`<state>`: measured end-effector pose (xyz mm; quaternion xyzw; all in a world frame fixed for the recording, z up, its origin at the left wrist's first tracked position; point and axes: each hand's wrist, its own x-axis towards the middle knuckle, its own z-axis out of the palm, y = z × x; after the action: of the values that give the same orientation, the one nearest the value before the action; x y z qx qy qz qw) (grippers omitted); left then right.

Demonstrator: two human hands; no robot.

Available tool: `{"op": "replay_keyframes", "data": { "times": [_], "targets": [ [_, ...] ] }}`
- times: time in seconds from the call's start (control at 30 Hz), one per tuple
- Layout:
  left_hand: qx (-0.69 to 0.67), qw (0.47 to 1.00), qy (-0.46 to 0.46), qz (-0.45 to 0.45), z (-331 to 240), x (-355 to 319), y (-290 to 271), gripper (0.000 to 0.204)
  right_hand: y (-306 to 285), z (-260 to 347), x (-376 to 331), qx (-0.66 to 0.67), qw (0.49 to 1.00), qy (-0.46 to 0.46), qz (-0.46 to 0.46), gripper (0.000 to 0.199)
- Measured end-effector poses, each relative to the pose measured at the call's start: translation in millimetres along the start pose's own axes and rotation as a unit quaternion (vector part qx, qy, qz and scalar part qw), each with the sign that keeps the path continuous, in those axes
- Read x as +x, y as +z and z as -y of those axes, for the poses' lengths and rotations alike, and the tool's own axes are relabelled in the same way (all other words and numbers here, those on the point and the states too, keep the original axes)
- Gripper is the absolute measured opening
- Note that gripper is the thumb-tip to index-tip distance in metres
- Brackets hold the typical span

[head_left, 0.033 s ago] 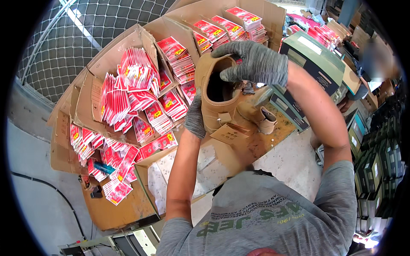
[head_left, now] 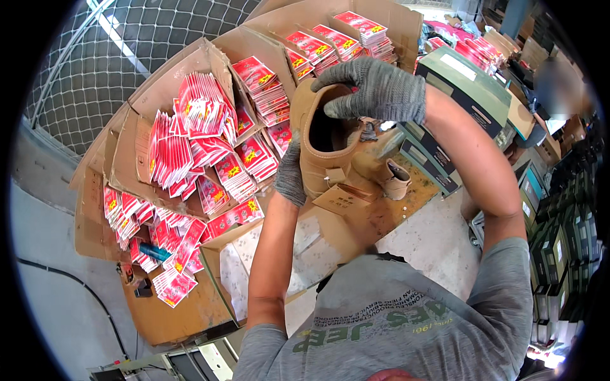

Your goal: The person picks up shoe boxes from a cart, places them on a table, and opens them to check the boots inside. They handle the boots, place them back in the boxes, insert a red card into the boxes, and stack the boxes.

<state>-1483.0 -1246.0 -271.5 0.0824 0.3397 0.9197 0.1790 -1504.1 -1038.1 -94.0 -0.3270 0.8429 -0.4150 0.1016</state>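
**Gloved hands on a tan boot above a packing table**

A long row of open cardboard cartons (head_left: 159, 114) runs across the upper left, each one stuffed with stacks of red and white sachets (head_left: 203, 108); more of these packets spill over the flaps at the lower left. To the right, a pile of dark green shoe boxes (head_left: 457, 82) stands at the table's far edge, with further boxes stacked down the right side. The table (head_left: 438, 247) itself has a pale speckled top, partly covered by flat brown cardboard.

At the centre, held up over that cardboard, is a tan suede boot (head_left: 318, 159), upright with its dark opening facing the camera. The left hand (head_left: 291, 178), in a grey knit glove, is closed around the boot's side and back, gripping the shaft from the left. The right hand (head_left: 375, 89), gloved the same way, lies over the top rim with fingers curled down at the opening, so it clasps the collar. A second, matching boot (head_left: 387, 174) lies on the cardboard just beside the first, to its right, opening turned rightward. A brown paper tag (head_left: 340, 200) hangs at the held boot's lower front.
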Motion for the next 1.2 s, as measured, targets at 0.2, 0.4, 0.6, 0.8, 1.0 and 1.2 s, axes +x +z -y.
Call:
{"op": "replay_keyframes", "data": {
  "times": [0.2, 0.4, 0.6, 0.8, 1.0, 1.2],
  "targets": [
    [0.002, 0.997, -0.061, -0.056, -1, -9, 21, 0.049, -14, 1, -5, -0.194, 0.965, -0.163, -0.074, 0.032],
    [-0.077, 0.990, -0.107, 0.053, -15, -22, 59, 0.031, -28, 20, -23, -0.191, 0.963, -0.149, -0.115, 0.035],
    [-0.014, 0.986, -0.074, 0.151, -19, -6, 76, 0.033, -49, 41, -42, -0.188, 0.958, -0.151, -0.153, 0.042],
    [-0.121, 0.959, -0.150, 0.206, -29, 9, 97, 0.035, -62, 66, -57, -0.184, 0.964, -0.083, -0.174, 0.043],
    [-0.101, 0.954, -0.175, 0.223, -24, 33, 93, 0.038, -74, 55, -60, -0.127, 0.967, -0.116, -0.185, 0.042],
    [-0.154, 0.909, -0.181, 0.343, -24, 38, 101, 0.047, -79, 55, -63, -0.126, 0.964, -0.139, -0.188, 0.045]
  ]
}}
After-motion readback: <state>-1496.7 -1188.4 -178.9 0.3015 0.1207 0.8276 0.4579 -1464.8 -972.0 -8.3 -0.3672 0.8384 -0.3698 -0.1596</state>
